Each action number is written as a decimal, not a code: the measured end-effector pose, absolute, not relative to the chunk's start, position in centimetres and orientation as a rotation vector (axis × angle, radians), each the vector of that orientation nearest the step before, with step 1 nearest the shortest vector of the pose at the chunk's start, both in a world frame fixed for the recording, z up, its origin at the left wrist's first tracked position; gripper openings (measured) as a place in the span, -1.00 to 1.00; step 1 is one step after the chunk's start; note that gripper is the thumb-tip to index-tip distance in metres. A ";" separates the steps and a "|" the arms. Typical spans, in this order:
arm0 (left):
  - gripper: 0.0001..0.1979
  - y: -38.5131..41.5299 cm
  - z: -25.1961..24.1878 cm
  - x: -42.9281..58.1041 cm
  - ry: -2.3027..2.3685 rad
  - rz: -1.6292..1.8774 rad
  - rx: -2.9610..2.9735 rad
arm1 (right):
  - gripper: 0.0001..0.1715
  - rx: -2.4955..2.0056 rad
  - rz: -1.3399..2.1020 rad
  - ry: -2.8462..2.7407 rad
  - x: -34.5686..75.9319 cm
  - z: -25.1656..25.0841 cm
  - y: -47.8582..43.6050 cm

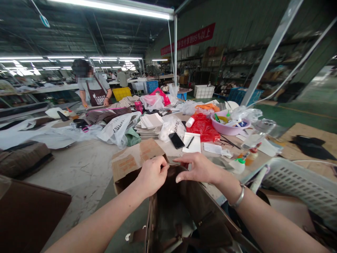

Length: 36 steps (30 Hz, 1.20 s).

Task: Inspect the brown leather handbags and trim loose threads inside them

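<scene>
A brown leather-like bag (189, 200) stands in front of me, its mouth gaping upward and its dark inside showing. Small metal fittings hang by its near side. My left hand (154, 175) is closed, thumb and forefinger pinching the far rim of the bag. Just right of it, my right hand (198, 168) has its thumb and fingers apart, the fingertips close to the same rim; whether they touch it is hard to see. A silver bangle (238, 196) circles my right wrist. Behind my left hand, an open cardboard box (137, 156) sits against the bag.
Beyond lie a phone (176, 140), a notepad (195, 138) with a pen, stacked boards (149, 124), red plastic (204, 128) and a pink basin (230, 129). Glue bottles (238, 164) and a white crate (300, 186) are right. A co-worker (93, 88) stands across the table.
</scene>
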<state>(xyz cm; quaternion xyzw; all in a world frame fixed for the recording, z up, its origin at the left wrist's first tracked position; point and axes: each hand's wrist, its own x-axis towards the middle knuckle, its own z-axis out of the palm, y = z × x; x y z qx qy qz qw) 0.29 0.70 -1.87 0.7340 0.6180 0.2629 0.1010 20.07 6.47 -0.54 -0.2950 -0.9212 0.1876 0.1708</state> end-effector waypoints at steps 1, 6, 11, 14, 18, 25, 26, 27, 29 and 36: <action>-0.91 0.8 -1.9 0.2 1.827 0.775 2.165 | -0.43 -0.834 0.542 -2.621 20.0 -0.5 6.5; -0.91 0.9 -1.8 0.2 1.836 0.758 2.163 | -0.63 -1.042 0.259 -2.649 18.5 0.1 6.3; -0.90 0.7 -1.7 0.0 1.780 0.740 2.206 | -0.76 -1.130 0.143 -2.760 17.1 0.5 6.1; -0.89 0.7 -1.7 -0.2 1.748 0.728 2.224 | -0.75 -1.102 0.152 -2.743 17.2 0.2 6.0; -0.88 0.8 -1.8 -0.1 1.732 0.726 2.239 | -0.77 -1.061 0.210 -2.714 17.5 -0.3 6.0; -0.88 0.8 -1.5 0.4 1.760 0.717 2.210 | -0.77 -1.009 0.282 -2.707 17.3 -0.2 6.3; -0.88 0.8 -1.5 0.4 1.766 0.717 2.205 | -0.77 -1.014 0.283 -2.703 17.4 -0.2 6.3; -0.88 0.8 -1.5 0.4 1.770 0.717 2.201 | -0.76 -1.013 0.297 -2.698 17.5 -0.3 6.4; -0.88 0.8 -1.6 0.3 1.774 0.718 2.201 | -0.73 -0.986 0.382 -2.694 18.0 -0.3 6.4; -0.89 0.9 -1.7 0.2 1.796 0.725 2.211 | -0.53 -0.908 0.470 -2.636 18.3 0.0 6.3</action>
